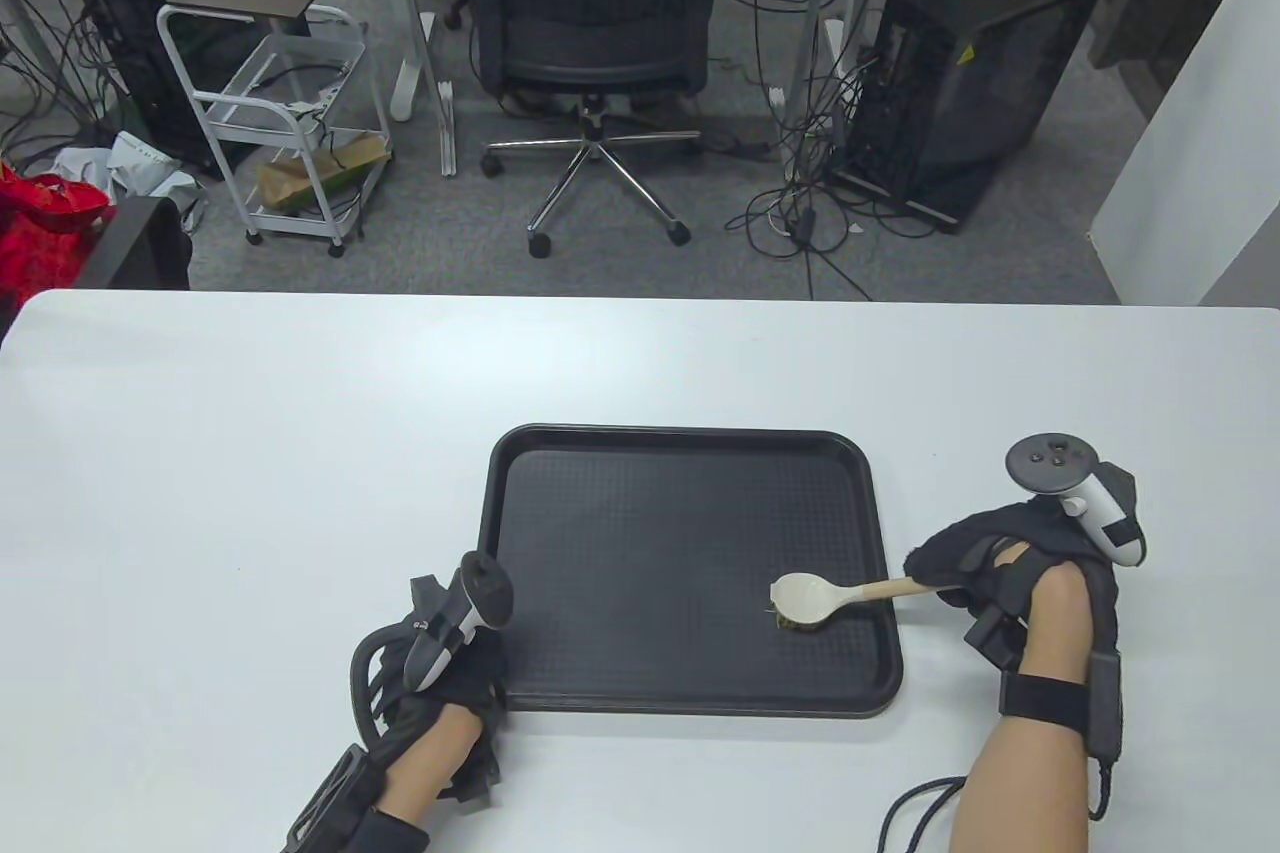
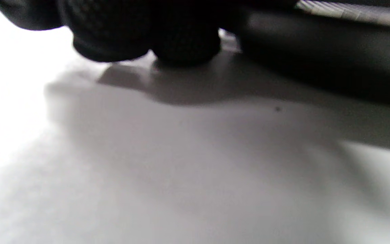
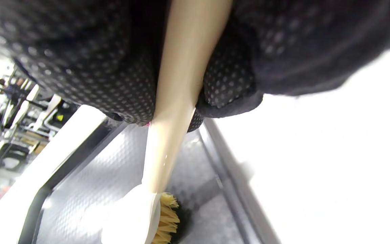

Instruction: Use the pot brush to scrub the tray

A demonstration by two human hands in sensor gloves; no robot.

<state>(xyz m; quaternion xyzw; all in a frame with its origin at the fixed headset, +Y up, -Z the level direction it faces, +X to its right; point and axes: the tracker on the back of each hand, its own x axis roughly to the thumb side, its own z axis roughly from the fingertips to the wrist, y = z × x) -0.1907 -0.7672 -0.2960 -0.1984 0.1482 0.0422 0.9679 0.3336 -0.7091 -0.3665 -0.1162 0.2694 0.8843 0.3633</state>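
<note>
Gripped by right hand [image 1: 985,563] at stiff wooden handle, light pot brush [image 1: 815,599] bristles-down on rigid, probably slippery tray [image 1: 690,698]; left hand [image 1: 445,683] beside rim, grip not visible.

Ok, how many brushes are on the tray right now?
1. The brush sits bristles-down in the tray, near its right edge, its handle gripped by the right hand. The left hand rests at the tray's near left corner, with no brush visible.
</note>
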